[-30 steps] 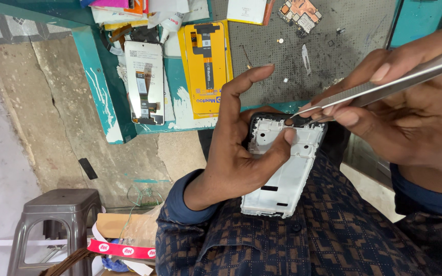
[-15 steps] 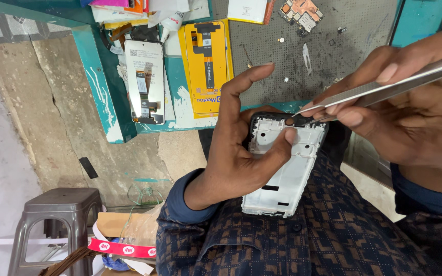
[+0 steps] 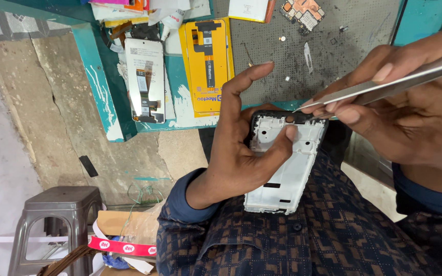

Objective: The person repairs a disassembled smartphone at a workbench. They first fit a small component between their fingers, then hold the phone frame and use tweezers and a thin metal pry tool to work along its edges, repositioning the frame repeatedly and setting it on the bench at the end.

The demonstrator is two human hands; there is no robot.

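— So where's the phone frame (image 3: pixel 287 168) sitting?

— Over my lap, just below the edge of the bench (image 3: pixel 333 56). My left hand (image 3: pixel 241 153) is wrapped round it, thumb pressed near the camera end. It runs lengthwise from upper right to lower left, camera end toward the bench.

— And your right hand (image 3: pixel 405 117)?

— Pinched on the tweezers (image 3: pixel 379 87), tips touching the frame's top edge.

— What worries you?

— I reckon a slip there could gouge the plastic, or flick a small part onto the floor, since the frame has only my grip under it.
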